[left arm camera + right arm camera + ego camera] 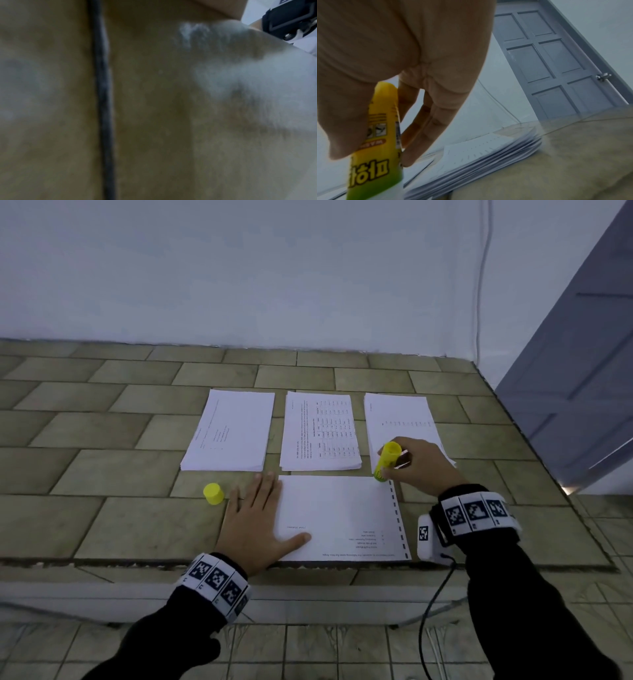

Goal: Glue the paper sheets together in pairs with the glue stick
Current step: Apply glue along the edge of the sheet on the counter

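A white sheet (339, 515) with faint print lies near the table's front edge. My left hand (255, 518) rests flat on its left edge, fingers straight. My right hand (416, 465) grips a yellow-green glue stick (386, 462), tip down at the sheet's far right corner. In the right wrist view the glue stick (376, 142) sits between thumb and fingers (426, 121). Its yellow cap (213, 493) stands on the table left of my left hand. The left wrist view is blurred against the table.
Three paper stacks lie in a row behind the sheet: left (229, 429), middle (320, 434), right (400, 422). The right stack (488, 152) shows fanned edges. A white device (426, 537) with a cable sits by my right wrist. A grey door (575, 371) stands right.
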A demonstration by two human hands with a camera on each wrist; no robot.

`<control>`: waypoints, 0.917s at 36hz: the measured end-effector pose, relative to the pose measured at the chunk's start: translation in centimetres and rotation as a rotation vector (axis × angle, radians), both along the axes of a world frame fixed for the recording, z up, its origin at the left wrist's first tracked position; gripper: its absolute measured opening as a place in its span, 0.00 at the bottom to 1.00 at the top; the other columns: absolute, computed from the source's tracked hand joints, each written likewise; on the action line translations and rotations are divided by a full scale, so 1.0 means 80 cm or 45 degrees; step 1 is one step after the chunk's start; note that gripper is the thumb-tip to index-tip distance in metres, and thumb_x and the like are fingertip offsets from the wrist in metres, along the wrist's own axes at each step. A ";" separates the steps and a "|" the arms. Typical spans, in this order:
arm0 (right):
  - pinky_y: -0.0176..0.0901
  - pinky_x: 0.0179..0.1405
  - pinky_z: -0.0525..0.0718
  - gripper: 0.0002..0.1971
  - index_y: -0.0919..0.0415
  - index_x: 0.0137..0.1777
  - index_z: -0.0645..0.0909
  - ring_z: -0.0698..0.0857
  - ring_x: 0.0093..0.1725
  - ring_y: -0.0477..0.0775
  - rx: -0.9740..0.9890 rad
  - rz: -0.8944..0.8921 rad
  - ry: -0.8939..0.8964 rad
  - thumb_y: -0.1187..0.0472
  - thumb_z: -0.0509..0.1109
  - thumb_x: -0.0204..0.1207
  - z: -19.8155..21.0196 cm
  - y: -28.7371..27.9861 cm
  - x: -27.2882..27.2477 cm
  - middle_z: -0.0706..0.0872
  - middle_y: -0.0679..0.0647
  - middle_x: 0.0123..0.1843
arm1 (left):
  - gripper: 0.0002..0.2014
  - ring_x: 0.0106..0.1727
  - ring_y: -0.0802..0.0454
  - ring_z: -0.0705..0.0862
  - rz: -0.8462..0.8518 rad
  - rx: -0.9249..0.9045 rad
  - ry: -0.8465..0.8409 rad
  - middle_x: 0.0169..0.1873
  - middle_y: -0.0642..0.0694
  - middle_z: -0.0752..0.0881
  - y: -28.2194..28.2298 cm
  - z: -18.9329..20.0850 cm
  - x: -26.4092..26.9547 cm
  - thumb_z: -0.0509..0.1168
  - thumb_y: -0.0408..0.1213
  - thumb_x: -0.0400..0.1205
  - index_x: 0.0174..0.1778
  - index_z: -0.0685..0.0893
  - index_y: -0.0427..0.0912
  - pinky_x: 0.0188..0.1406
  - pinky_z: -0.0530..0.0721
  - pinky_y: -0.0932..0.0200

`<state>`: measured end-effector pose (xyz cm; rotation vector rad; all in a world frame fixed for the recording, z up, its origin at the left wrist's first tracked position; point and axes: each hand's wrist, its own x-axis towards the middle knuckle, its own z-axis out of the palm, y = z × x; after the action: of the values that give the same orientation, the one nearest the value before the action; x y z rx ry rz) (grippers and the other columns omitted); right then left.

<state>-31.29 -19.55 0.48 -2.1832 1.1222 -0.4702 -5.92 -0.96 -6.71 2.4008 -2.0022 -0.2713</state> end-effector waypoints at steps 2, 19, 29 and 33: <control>0.22 0.37 0.79 0.14 0.59 0.52 0.83 0.85 0.40 0.38 -0.015 -0.026 0.007 0.64 0.80 0.68 0.002 0.003 -0.001 0.88 0.50 0.47 | 0.65 0.86 0.50 0.35 -0.003 -0.007 0.003 0.86 0.49 0.38 0.000 0.000 0.000 0.20 0.85 0.58 0.86 0.40 0.45 0.83 0.36 0.39; 0.41 0.44 0.75 0.12 0.58 0.57 0.82 0.82 0.47 0.53 -0.021 -0.305 0.531 0.58 0.75 0.74 -0.005 0.036 -0.052 0.86 0.56 0.52 | 0.64 0.86 0.49 0.37 -0.019 -0.041 -0.003 0.86 0.47 0.39 -0.001 -0.006 0.003 0.21 0.84 0.60 0.87 0.42 0.44 0.83 0.36 0.39; 0.50 0.47 0.77 0.20 0.68 0.60 0.75 0.80 0.49 0.60 0.006 -0.749 0.144 0.62 0.77 0.73 -0.008 0.017 -0.082 0.83 0.65 0.54 | 0.60 0.87 0.46 0.46 -0.044 -0.081 0.020 0.86 0.44 0.48 0.000 -0.009 0.005 0.27 0.83 0.67 0.87 0.51 0.41 0.82 0.43 0.35; 0.52 0.48 0.78 0.22 0.68 0.62 0.74 0.80 0.50 0.61 0.037 -0.787 0.124 0.61 0.77 0.73 -0.013 0.012 -0.086 0.83 0.65 0.55 | 0.59 0.86 0.44 0.50 -0.046 -0.071 0.029 0.86 0.43 0.51 0.000 -0.011 0.005 0.30 0.82 0.69 0.86 0.54 0.39 0.82 0.48 0.33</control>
<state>-38.17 -18.56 -0.55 -1.8175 1.8496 -0.6032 -5.54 -0.99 -7.61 2.3204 -2.0169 -0.2385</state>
